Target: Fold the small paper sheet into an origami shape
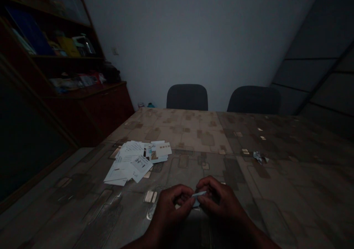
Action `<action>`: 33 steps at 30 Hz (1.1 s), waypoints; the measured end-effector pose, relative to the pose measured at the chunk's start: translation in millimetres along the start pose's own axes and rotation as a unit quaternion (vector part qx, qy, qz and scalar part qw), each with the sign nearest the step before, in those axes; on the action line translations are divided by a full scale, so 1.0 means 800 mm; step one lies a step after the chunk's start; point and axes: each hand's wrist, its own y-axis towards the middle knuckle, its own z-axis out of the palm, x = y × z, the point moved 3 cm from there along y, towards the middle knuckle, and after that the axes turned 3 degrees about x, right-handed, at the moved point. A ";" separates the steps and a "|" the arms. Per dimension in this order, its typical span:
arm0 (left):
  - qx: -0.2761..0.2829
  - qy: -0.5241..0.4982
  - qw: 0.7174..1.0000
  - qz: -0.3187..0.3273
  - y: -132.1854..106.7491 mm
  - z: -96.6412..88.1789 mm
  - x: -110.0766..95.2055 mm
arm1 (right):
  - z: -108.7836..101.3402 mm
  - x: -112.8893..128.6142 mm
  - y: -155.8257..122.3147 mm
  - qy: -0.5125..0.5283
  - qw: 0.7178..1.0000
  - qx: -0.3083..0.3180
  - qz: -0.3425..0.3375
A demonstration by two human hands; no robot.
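Note:
Close to the table's near side, my left hand point(177, 203) and my right hand point(217, 197) face each other. Between them is a small pale-blue piece of paper point(198, 195), which looks folded. My left thumb and fingers pinch its left end, and the right thumb and fingers pinch the other end. The paper is held just above the tablecloth point(166, 219); its lower part is partly hidden by my thumbs. Dim light hides the fine detail of the fold.
A loose pile of white cards and printed papers point(129, 162) lies to the left. On the right sits a small crumpled paper scrap point(260, 157). Two dark chairs point(187, 96) stand beyond the far edge, and a wooden shelf cabinet point(107, 109) is at the left.

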 end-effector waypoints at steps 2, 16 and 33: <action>-0.002 0.004 1.000 -0.008 -0.001 0.000 0.005 | 0.000 -0.001 0.001 -0.004 1.000 0.016 0.005; -0.016 0.003 1.000 -0.010 0.000 0.001 0.009 | -0.004 -0.011 0.006 0.063 0.994 0.063 0.065; 0.200 0.341 0.859 0.327 -0.004 -0.001 0.005 | -0.018 -0.018 0.005 -0.307 0.936 0.170 0.010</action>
